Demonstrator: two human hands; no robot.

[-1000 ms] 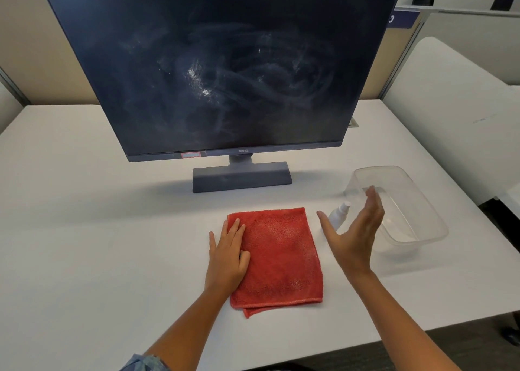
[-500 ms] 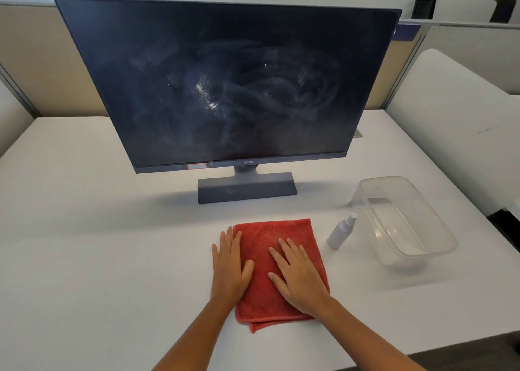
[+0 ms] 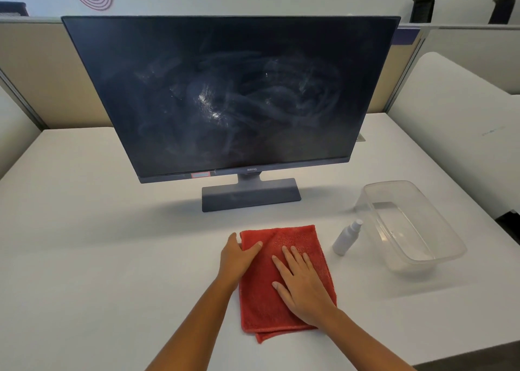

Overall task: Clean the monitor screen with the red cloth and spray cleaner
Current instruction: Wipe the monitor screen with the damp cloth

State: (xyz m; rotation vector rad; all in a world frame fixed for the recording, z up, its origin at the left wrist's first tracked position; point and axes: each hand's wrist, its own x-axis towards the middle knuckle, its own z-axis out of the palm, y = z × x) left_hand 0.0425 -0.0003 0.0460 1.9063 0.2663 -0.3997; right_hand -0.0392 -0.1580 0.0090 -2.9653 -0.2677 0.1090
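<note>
Preparing the cloth looks like the step in hand: the red cloth (image 3: pixel 284 283) is lying folded on the white table (image 3: pixel 112 258) in front of the monitor (image 3: pixel 230 95), and both hands are resting on it. The left hand (image 3: pixel 239 258) is curling at the cloth's far left corner, thumb lying on top and fingers tucking around the edge, so it appears to be pinching that corner, though I cannot tell how firmly. The right hand (image 3: pixel 302 283) is lying flat and spread wide on the middle of the cloth, gripping nothing. The screen is showing heavy whitish smears across its centre, so by my judgement no cleaning is finished yet. The spray bottle (image 3: pixel 346 237) is standing upright just right of the cloth, untouched, with its nozzle leaning toward the clear plastic tub (image 3: pixel 416 261), which is sitting just beside it and looks empty. The next move is probably calling for one hand to lift off and take the bottle while the other is gathering the cloth; the bottle is small and light, so a careless reach could tip it against the tub. Nothing is blocking the way to the screen: the monitor stand (image 3: pixel 251 193) is sitting between cloth and panel but low, and the table around is bare. Partitions and a neighbouring desk are standing well apart.
</note>
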